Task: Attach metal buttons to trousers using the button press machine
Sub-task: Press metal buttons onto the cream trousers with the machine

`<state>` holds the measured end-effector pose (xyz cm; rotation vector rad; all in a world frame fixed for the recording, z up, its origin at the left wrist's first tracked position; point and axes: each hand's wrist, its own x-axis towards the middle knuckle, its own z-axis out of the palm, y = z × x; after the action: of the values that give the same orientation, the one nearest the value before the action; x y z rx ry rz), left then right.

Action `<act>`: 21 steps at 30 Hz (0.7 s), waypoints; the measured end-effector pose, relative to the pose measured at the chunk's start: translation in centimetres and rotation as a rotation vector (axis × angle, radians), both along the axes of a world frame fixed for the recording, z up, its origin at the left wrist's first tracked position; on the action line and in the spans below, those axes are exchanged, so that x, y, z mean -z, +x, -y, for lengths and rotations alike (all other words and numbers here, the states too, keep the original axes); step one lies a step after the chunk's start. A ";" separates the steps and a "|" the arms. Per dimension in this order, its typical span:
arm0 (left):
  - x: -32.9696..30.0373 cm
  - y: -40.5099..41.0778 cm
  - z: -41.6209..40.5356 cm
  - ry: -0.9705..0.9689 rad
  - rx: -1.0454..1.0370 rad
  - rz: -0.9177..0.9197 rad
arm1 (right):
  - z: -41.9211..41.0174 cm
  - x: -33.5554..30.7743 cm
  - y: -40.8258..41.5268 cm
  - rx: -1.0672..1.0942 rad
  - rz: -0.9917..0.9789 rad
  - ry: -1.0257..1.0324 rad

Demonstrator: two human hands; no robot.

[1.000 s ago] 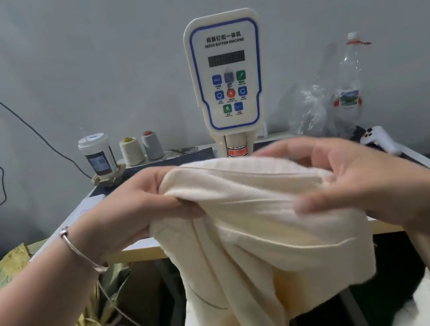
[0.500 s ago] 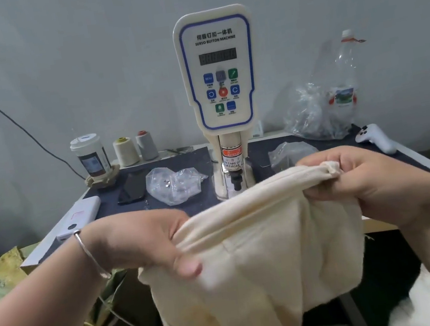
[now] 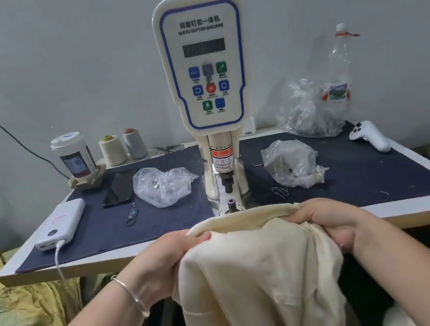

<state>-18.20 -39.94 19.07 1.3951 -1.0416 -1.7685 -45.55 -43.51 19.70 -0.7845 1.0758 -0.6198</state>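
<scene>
Beside the press (image 3: 222,161), two clear bags (image 3: 163,186) hold buttons; both hands' fingers (image 3: 310,214) grip the trousers (image 3: 259,281).

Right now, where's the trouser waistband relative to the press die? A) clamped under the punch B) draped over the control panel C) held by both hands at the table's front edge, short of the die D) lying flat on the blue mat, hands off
C: the left hand and right hand grip the cream trousers with the waistband stretched between them, just in front of the lower die, which stands bare under the button press machine.
</scene>
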 end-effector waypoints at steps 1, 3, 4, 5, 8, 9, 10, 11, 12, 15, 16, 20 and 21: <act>0.2 -0.4 0.5 0.033 -0.056 0.007 | 0.6 0.2 0.2 0.021 -0.004 0.027; 0.2 -1.1 1.6 0.056 -0.167 0.022 | 1.8 0.2 0.5 0.059 0.004 0.053; 0.1 -1.4 2.3 0.071 -0.204 0.021 | 2.4 0.1 0.6 0.077 0.006 0.060; 0.0 -1.6 3.1 0.091 -0.228 0.011 | 3.0 0.0 0.8 0.102 0.003 0.065; 0.0 -1.8 5.3 0.113 -0.270 -0.006 | 4.9 0.0 1.1 0.178 0.001 0.057; 0.1 -1.7 5.9 0.113 -0.274 -0.006 | 5.4 0.0 1.3 0.195 0.007 0.057; 0.3 -1.7 6.4 0.112 -0.273 -0.008 | 5.9 0.0 1.4 0.206 0.011 0.064; 0.4 -1.7 6.9 0.109 -0.270 -0.013 | 6.3 0.0 1.5 0.215 0.015 0.074; 0.5 -1.7 7.4 0.092 -0.269 -0.007 | 6.8 0.1 1.5 0.221 0.023 0.078; 0.8 -1.2 9.2 -0.091 -0.220 0.132 | 8.1 0.3 1.3 0.232 0.078 0.025; 0.7 -0.8 9.5 -0.164 -0.180 0.167 | 8.4 0.5 1.2 0.237 0.095 -0.003; 1.0 1.9 9.9 -0.187 0.054 0.168 | 9.4 1.8 0.8 0.270 -0.004 -0.186; 1.5 2.3 10.1 -0.179 0.055 0.169 | 9.3 2.1 0.7 0.265 -0.063 -0.259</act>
<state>-15.89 -50.04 17.60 1.4334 -1.3061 -1.5724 -44.81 -52.85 17.57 -0.8960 1.1821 -0.9789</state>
